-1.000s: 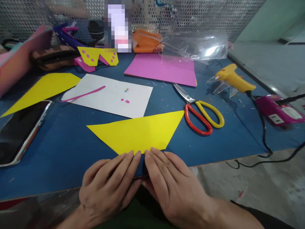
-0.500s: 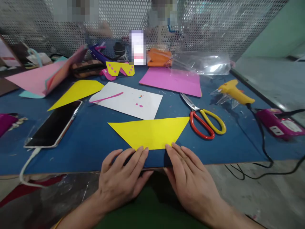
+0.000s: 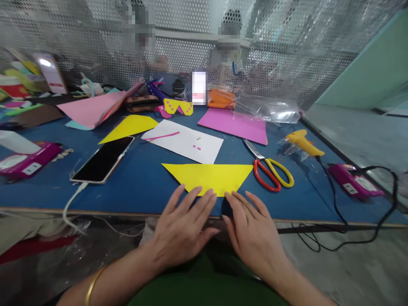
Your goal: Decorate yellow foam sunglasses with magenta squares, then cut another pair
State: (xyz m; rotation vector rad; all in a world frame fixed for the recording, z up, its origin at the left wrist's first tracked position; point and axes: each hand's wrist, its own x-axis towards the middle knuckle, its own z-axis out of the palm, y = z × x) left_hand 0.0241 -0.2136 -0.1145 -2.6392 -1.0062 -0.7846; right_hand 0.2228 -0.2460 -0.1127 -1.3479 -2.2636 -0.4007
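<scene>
A yellow sheet of craft paper or foam (image 3: 208,176), shaped like a trapezoid with its long side away from me, lies flat at the table's front. My left hand (image 3: 186,225) rests its outstretched fingertips on the sheet's near left edge. The fingers of my right hand (image 3: 255,227) lie straight and flat at its near right edge. Scissors (image 3: 266,168) with one red and one yellow handle lie just right of the sheet. Behind it is a white sheet (image 3: 185,142) bearing pink scraps and a thin pink strip.
A phone (image 3: 103,161) with a white cable lies at left, near another yellow piece (image 3: 130,126). Further back are a yellow mask shape (image 3: 178,106) and pink sheets (image 3: 234,125). A yellow glue gun (image 3: 304,142) and purple power sockets (image 3: 355,180) stand at right, with black cords.
The view has swung left and tilted up, showing more of the table's left side. My left hand's fingers have spread and moved further onto the yellow sheet; my right hand stays at its edge.
</scene>
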